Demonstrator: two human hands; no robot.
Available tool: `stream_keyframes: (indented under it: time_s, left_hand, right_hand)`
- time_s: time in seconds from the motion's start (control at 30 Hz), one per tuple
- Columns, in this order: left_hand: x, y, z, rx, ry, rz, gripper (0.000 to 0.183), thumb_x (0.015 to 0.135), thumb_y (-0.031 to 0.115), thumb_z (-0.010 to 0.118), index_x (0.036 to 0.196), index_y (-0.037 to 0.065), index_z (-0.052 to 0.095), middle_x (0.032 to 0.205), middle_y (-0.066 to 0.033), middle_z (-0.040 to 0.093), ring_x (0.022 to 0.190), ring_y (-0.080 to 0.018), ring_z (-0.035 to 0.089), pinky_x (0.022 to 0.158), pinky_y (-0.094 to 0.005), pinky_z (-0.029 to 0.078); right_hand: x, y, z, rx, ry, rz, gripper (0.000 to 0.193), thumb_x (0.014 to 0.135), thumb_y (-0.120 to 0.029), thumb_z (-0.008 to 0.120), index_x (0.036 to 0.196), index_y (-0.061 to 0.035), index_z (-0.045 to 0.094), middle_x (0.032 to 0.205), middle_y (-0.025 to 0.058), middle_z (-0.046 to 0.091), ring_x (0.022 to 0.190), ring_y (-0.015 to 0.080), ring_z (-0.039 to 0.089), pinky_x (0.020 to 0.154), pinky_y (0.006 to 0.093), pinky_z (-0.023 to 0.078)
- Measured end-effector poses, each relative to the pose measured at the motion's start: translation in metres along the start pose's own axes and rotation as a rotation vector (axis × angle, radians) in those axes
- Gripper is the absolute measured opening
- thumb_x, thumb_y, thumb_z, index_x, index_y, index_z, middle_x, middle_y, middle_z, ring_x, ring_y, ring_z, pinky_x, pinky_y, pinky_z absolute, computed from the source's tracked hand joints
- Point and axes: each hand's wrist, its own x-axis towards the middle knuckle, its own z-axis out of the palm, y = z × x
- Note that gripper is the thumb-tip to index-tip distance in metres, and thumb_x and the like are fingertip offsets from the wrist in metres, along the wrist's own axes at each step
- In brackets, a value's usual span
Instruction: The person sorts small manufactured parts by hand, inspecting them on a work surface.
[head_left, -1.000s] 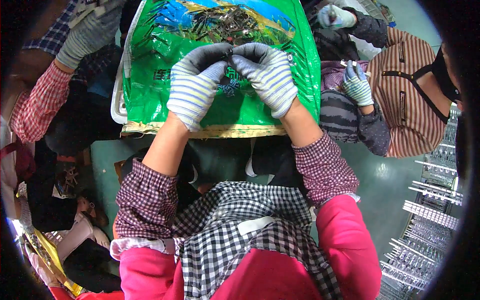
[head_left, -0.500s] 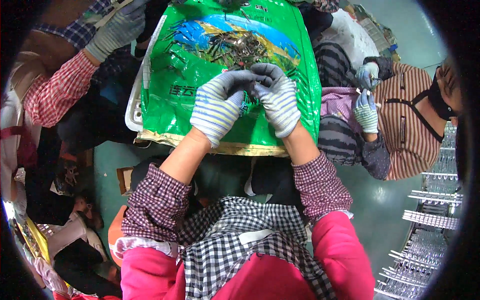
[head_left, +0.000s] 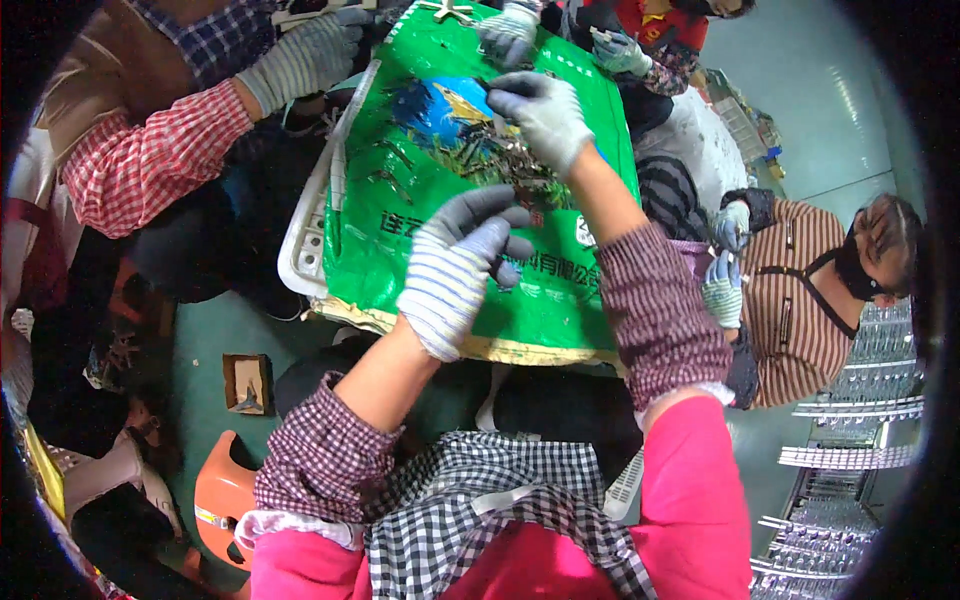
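Observation:
My left hand (head_left: 448, 275), in a grey-tipped striped glove, is raised over the near part of a green plastic sack (head_left: 365, 250). Its fingers are curved but apart, and I see nothing in them. Farther forward, my right hand (head_left: 545, 118) is closed in a pinch above the sack's blue printed area. A small dark piece (head_left: 483, 84) shows at its fingertips; its kind is too small to tell. Beneath and beside that hand lies a loose pile of small dark pieces (head_left: 490, 155), with thin dark strips (head_left: 395, 155) scattered to the left.
A white plastic crate (head_left: 305, 245) shows under the sack's left edge. Co-workers' gloved hands are at the far edge (head_left: 510, 35), the left (head_left: 305, 60) and the right (head_left: 728, 280). An orange stool (head_left: 222, 500) and a small open box (head_left: 246, 383) stand on the floor at left.
My hands, together over the near side of the pile before, are now apart. The right has moved forward; the left has come back slightly with its fingers opened. The view has shifted.

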Motion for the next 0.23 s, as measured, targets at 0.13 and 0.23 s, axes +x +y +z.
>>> stream_keyframes:
  time_s: [0.13,0.23]
  left_hand:
    - [0.012,-0.015,0.0,-0.212,0.048,-0.05,0.034,0.088,0.009,0.053,0.119,-0.004,0.046,0.104,-0.0139,0.059,0.083,-0.0195,0.061,0.068,-0.0287,0.053]
    - [0.015,-0.02,-0.007,-0.356,0.01,-0.011,0.044,0.088,0.012,0.055,0.126,-0.001,0.038,0.111,-0.0165,0.055,0.09,-0.026,0.06,0.075,-0.0332,0.052]
  right_hand:
    - [0.087,0.053,0.033,-0.374,-0.028,0.045,0.025,0.073,-0.018,0.068,0.094,-0.0037,0.068,0.084,0.0118,0.068,0.076,0.0151,0.062,0.073,0.0284,0.048]
    - [0.117,0.048,0.054,-0.532,-0.089,0.149,0.024,0.073,-0.021,0.063,0.094,-0.0114,0.069,0.091,0.0117,0.067,0.086,0.0221,0.065,0.078,0.0311,0.049]
